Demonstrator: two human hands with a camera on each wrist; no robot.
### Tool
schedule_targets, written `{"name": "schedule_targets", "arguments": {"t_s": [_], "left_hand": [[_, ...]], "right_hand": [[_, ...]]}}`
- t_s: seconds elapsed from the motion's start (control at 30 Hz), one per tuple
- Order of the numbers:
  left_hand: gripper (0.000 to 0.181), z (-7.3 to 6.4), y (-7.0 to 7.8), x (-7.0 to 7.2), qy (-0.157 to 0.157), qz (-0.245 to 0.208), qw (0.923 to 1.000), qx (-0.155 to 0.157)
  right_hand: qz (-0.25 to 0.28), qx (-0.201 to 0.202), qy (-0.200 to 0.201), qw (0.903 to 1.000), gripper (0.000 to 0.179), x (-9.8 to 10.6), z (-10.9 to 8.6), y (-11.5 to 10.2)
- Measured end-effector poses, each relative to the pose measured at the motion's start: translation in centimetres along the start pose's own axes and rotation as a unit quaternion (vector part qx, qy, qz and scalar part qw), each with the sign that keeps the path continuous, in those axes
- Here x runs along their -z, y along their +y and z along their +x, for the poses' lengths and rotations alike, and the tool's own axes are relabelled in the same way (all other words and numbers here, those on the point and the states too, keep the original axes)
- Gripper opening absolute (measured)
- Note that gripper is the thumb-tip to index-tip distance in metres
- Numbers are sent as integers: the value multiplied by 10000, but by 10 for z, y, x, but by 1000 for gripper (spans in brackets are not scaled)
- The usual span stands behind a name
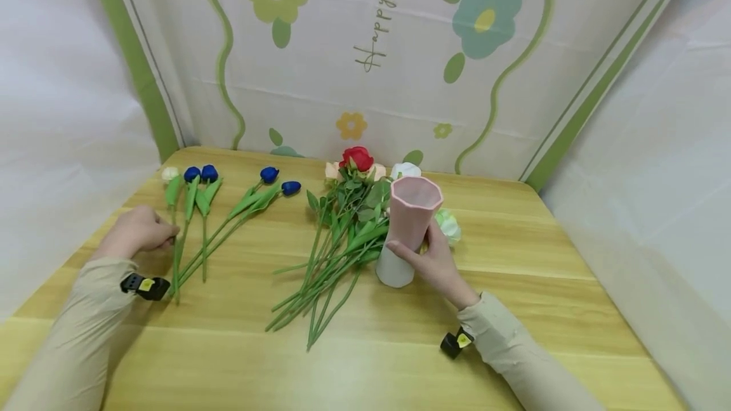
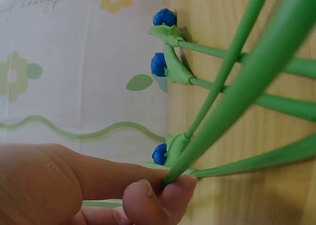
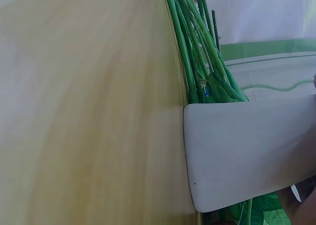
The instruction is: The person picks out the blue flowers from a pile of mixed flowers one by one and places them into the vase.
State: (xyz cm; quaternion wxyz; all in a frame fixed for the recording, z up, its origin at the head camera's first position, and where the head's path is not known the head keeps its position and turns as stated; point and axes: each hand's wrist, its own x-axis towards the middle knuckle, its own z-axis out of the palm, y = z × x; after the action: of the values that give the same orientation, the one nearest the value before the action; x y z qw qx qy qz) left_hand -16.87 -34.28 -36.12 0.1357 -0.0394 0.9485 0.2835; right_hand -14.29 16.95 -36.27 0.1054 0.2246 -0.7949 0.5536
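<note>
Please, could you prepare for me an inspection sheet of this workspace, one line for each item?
Surface: wooden table, light grain.
Job's things: pink-and-white vase stands roughly upright; a bundle of mixed flowers lies partly behind it; four blue tulips and one white flower are at the left.
Clutter: nothing seen.
Hands: left hand pinches a green stem, probably the white flower's; right hand grips the vase.
Cables: nothing seen.
Surroundings: white cloth with printed flowers hangs behind.

The desk (image 1: 354,373) is viewed from the head, forward and downward. From each wrist, sideways-tipped close views are taken: blue tulips (image 2: 158,64) on the left, the vase (image 3: 247,153) on the right. Both are shared with the head view, as is the backdrop (image 1: 320,68).
</note>
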Motion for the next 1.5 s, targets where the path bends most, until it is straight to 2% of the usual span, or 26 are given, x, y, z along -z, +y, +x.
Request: {"name": "schedule_targets", "arguments": {"t_s": [0.1,0.27,0.37,0.63,0.8,1.03,1.27,1.5], "left_hand": [[41,-4,2,0,200,-122,9997,-59],[42,-7,8,0,821,-154,9958,-374],[41,-8,13,-2,1113,-192,9926,-450],[47,-13,26,-8,1904,-293,9778,-827],[50,-14,32,-7,1999,-519,9740,-926],[53,-19,48,-10,1914,-875,9728,-969],[52,-24,64,-16,1898,-836,9711,-1178],[46,-19,72,-30,1816,-767,9706,-1384]], "right_hand": [[7,2,-43,10000,69,-1,0,1],[105,-40,-27,9999,69,-1,1,1],[105,-128,-28,9999,69,0,1,0],[134,-131,-47,9998,69,1,1,0],[120,-85,-32,9999,68,1,1,1],[90,-52,-36,9999,68,0,2,2],[66,-19,-15,10000,68,-1,3,1],[36,-82,12,10000,68,-1,2,1]]}}
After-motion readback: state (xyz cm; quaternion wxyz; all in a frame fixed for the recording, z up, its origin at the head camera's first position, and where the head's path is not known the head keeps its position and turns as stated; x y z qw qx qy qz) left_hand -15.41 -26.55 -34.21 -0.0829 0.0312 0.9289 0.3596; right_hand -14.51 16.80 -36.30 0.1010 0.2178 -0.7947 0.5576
